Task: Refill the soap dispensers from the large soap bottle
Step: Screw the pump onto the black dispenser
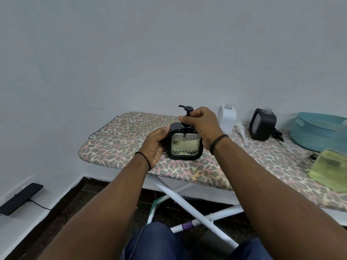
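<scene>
A black square soap dispenser [185,145] with a patterned glass window stands on the leopard-print ironing board [116,139]; it looks about half full of pale liquid. My left hand [155,145] grips its left side. My right hand [201,123] pinches the collar of its black pump [186,110] at the neck. A white dispenser [227,117] without its pump stands behind my right hand, its white pump [241,131] lying beside it. A second black dispenser [262,123] stands farther right, also open at the top. The large soap bottle [329,169], yellowish green, lies blurred at the right edge.
A teal plastic basket [315,131] sits at the board's far right. A small black pump part [277,136] lies by the second black dispenser. White board legs [187,203] cross below. A dark phone on a cable [20,197] lies on the floor ledge at left.
</scene>
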